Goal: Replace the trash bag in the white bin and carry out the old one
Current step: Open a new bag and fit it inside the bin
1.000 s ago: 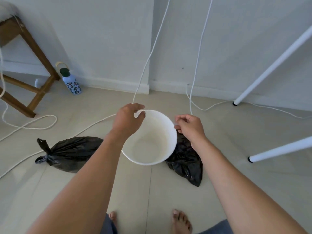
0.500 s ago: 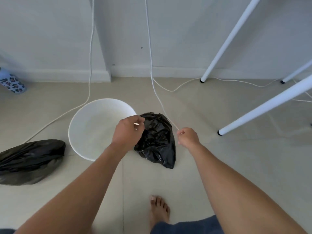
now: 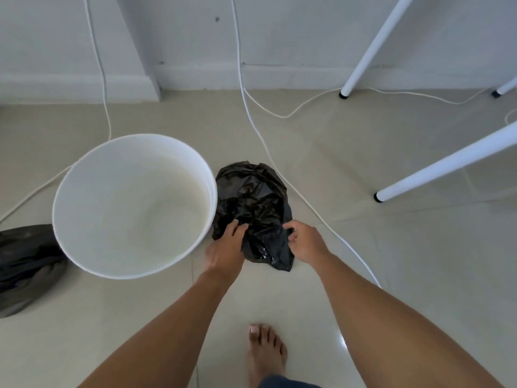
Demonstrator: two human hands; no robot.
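Note:
The white bin [image 3: 84, 247] stands on the tiled floor at centre left, with no bag inside it. Right beside it lies a crumpled black trash bag [image 3: 251, 197]. My left hand [image 3: 225, 252] rests on the bag's near left edge, fingers curled onto the plastic. My right hand [image 3: 306, 240] pinches the bag's near right edge. A full, tied black bag [image 3: 25, 264] lies on the floor at the far left, partly cut off by the frame.
White cables [image 3: 268, 152] trail across the floor from the wall, one passing just right of the crumpled bag. White table legs [image 3: 444, 166] slant in at the right. My bare foot [image 3: 264, 351] stands at the bottom centre. A wall and baseboard [image 3: 279, 77] lie behind.
My left hand left the bin rim and both hands dropped onto the crumpled bag. The view swung right and came closer to the floor.

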